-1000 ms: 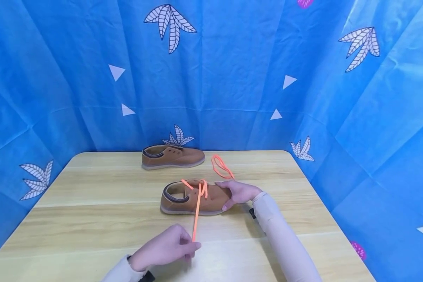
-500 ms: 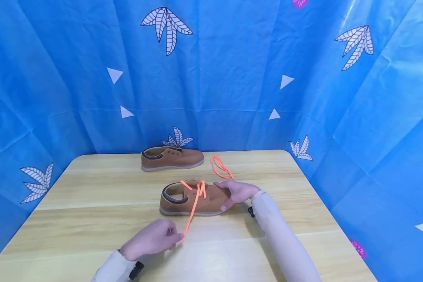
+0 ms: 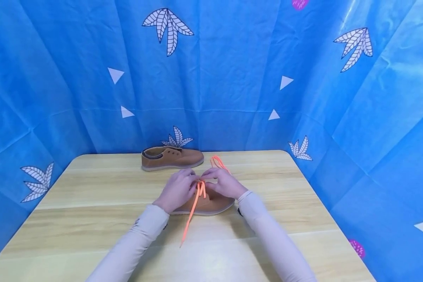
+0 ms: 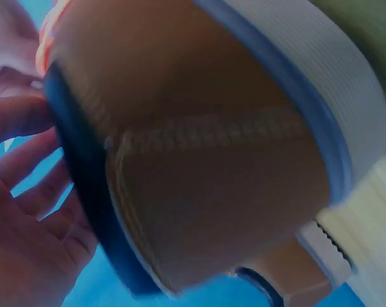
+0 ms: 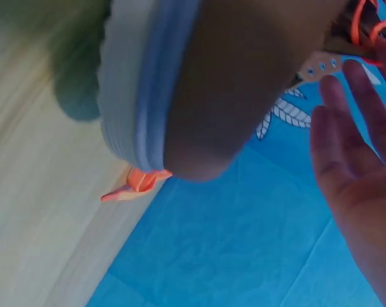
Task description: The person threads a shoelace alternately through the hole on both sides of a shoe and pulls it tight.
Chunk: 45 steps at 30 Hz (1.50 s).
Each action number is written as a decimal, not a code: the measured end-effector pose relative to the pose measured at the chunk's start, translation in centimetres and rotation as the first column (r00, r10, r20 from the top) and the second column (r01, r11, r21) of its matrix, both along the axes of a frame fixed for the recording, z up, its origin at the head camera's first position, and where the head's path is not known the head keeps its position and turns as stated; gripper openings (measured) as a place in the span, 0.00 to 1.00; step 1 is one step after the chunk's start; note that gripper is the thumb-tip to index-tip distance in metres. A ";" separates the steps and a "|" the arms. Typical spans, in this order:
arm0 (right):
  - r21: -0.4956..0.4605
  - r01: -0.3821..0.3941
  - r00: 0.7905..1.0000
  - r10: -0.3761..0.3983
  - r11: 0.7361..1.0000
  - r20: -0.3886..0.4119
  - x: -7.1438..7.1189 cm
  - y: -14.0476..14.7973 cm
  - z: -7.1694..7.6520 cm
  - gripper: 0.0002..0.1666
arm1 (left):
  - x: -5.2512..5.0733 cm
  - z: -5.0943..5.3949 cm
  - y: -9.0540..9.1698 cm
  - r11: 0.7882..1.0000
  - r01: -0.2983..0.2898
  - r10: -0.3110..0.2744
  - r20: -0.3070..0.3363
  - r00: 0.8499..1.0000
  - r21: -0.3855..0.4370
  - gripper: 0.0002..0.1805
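Observation:
A brown shoe (image 3: 216, 203) points right on the table, an orange lace (image 3: 190, 219) through its eyelets and one end trailing toward the front edge. My left hand (image 3: 176, 190) lies over the shoe's opening, fingertips at the top of the lacing. From the toe side my right hand (image 3: 224, 182) reaches to the same spot. The fingertips nearly meet; whether either pinches the lace is hidden. In the left wrist view the left hand (image 4: 33, 217) is beside the heel, several fingers loosely extended. The right wrist view shows the right hand (image 5: 362, 147) with fingers spread near orange lace (image 5: 356, 22).
Behind stands a second brown shoe (image 3: 172, 158), with no lace in its visible eyelets. A looped orange lace (image 3: 218, 161) lies to its right, partly behind my right hand. Blue patterned sheeting (image 3: 232, 78) surrounds the back and sides of the wooden table (image 3: 91, 203).
My left hand has let go of the trailing lace end and moved up to the shoe's lacing. My right hand has shifted left from the toe to the lacing.

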State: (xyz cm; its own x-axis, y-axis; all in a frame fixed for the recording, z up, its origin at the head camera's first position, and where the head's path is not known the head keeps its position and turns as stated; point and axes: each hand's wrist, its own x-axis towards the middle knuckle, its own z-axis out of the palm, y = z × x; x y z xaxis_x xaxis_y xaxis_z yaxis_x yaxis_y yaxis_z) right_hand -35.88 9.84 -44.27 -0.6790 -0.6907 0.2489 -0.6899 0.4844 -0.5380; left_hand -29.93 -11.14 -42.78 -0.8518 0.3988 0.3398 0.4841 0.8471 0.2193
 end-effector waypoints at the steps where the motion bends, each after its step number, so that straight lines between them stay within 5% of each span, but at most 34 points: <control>1: 0.002 0.010 1.000 -0.010 1.000 -0.014 0.1 -0.1 -0.1 0.17 | -0.2 -0.1 0.3 1.000 -0.002 0.002 -0.013 1.000 -0.020 0.13; 9: 0.005 0.131 0.981 -0.129 0.991 -0.144 0.5 0.1 -1.1 0.11 | -0.6 0.2 1.9 0.990 0.014 -0.025 -0.078 0.997 -0.141 0.14; 19: -0.046 0.105 0.985 -0.110 0.993 -0.133 0.2 0.6 -1.8 0.09 | -0.5 -0.4 1.7 0.987 -0.036 0.027 -0.062 0.998 -0.154 0.13; 26: -0.032 0.108 0.987 -0.111 0.994 -0.115 0.4 1.1 -2.0 0.13 | 0.2 -1.1 1.1 0.999 -0.044 0.041 -0.118 0.992 -0.026 0.10; 30: -0.012 0.116 0.993 -0.116 0.993 0.026 1.1 2.4 -1.8 0.27 | 2.2 -1.3 0.3 0.990 -0.060 0.079 -0.146 0.986 0.132 0.07; 34: 0.089 0.107 0.979 -0.121 0.990 0.163 1.7 3.7 -2.0 0.51 | 5.2 -1.7 -0.7 0.953 -0.135 0.130 0.036 0.991 0.271 0.06; 38: 0.172 0.041 0.976 -0.076 0.984 0.204 1.6 4.2 -2.6 0.62 | 7.4 -2.7 -1.3 0.941 -0.205 0.133 0.264 0.955 0.269 0.16; 45: 0.206 0.015 0.973 -0.062 0.979 0.223 1.0 4.3 -3.2 0.60 | 7.8 -5.0 -1.1 0.959 -0.129 0.005 0.441 0.897 0.253 0.11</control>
